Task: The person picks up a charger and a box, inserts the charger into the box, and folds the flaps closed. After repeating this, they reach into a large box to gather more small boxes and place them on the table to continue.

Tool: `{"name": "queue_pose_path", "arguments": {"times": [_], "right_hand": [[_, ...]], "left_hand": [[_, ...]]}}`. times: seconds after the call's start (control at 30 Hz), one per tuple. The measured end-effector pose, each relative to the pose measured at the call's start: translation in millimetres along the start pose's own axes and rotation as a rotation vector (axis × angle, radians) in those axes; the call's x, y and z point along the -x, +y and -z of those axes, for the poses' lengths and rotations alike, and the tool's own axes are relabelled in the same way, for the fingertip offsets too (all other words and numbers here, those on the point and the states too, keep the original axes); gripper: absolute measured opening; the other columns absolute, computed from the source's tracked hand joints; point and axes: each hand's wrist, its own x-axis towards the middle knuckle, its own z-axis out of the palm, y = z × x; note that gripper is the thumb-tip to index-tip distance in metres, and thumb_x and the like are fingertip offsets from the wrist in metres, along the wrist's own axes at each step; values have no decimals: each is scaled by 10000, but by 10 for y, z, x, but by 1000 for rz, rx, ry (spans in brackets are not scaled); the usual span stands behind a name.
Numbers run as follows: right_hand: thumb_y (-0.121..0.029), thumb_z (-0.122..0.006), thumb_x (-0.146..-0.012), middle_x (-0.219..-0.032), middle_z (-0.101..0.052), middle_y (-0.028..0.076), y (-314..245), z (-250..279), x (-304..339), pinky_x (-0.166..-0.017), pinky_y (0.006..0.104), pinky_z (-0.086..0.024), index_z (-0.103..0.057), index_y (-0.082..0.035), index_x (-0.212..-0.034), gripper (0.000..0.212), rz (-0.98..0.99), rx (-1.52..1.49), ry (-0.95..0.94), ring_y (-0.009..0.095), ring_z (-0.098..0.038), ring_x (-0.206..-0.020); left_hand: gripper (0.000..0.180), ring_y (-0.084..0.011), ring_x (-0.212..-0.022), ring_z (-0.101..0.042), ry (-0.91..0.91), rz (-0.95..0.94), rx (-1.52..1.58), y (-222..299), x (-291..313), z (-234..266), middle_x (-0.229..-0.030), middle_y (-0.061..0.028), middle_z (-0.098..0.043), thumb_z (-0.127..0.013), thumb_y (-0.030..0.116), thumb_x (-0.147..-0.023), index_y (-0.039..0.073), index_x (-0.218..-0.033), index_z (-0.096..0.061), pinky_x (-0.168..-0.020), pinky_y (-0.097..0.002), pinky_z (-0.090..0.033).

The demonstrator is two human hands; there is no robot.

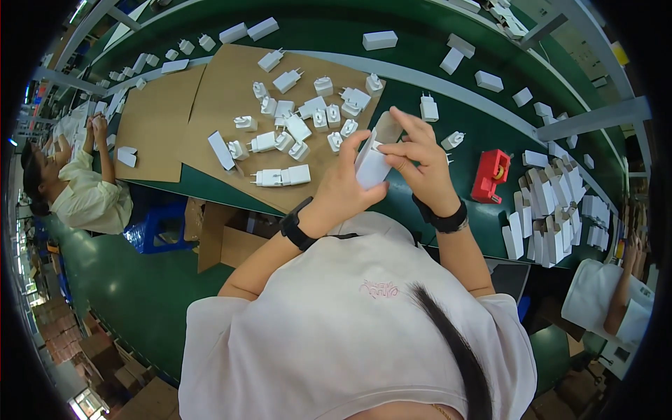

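Between my hands, above the table's near edge, is a small white box (372, 166) with its end flap raised. My left hand (344, 183) grips the box from the left, thumb underneath and fingers along its side. My right hand (421, 164) is closed at the box's upper right, fingertips at the opening and flap. Whether anything is inside the box cannot be made out. Left of the box, many white plug chargers (297, 127) lie loose on a brown cardboard sheet (210, 105). Another charger (429, 108) lies on the green table beyond my right hand.
A red tape dispenser (488, 178) stands right of my right hand. Beyond it, white boxes (549, 203) are stacked in rows. Chargers and boxes (380, 40) sit along a green belt at the back. One co-worker (91, 189) sits at left, another person (607, 294) at right.
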Motion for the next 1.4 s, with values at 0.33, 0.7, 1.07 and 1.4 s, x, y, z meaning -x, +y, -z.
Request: {"name": "queue_pose_path", "arguments": {"times": [0.33, 0.7, 1.07, 1.4], "right_hand": [[-175, -604, -852, -1015, -553, 61, -56, -501, 70, -779, 236, -439, -497, -30, -1096, 303, -421, -923, 301, 128, -521, -946], [-103, -553, -872, -1126, -582, 144, -69, -470, -14, -834, 276, -444, -532, 19, -1125, 282, -43, -301, 285, 167, -561, -984], [-45, -565, -828, -1081, -611, 119, 6, -275, -201, -821, 239, -453, -592, 10, -1105, 284, -576, -657, 37, 130, -584, -913], [-119, -548, -869, -1223, -517, 169, 68, -531, -134, -948, 282, -353, -525, -8, -1197, 348, -249, -430, -38, 211, -467, -1151]], "left_hand": [[619, -330, -785, -604, 7, 69, 94, 38, -209, 118, -900, -182, -582, -674, 180, -676, 108, -1182, -323, -679, -364, -485], [693, -180, -786, -562, -104, 175, 237, -77, -234, 176, -919, -136, -542, -692, 136, -665, 59, -1171, -225, -665, -296, -465], [683, -306, -733, -594, -129, 126, 15, -105, -244, 286, -837, -188, -562, -680, 135, -636, 66, -1156, -243, -672, -343, -473], [705, -427, -781, -576, -94, 127, -38, -224, -345, 395, -902, -249, -557, -681, 153, -623, 66, -1177, -255, -662, -433, -480]]}}
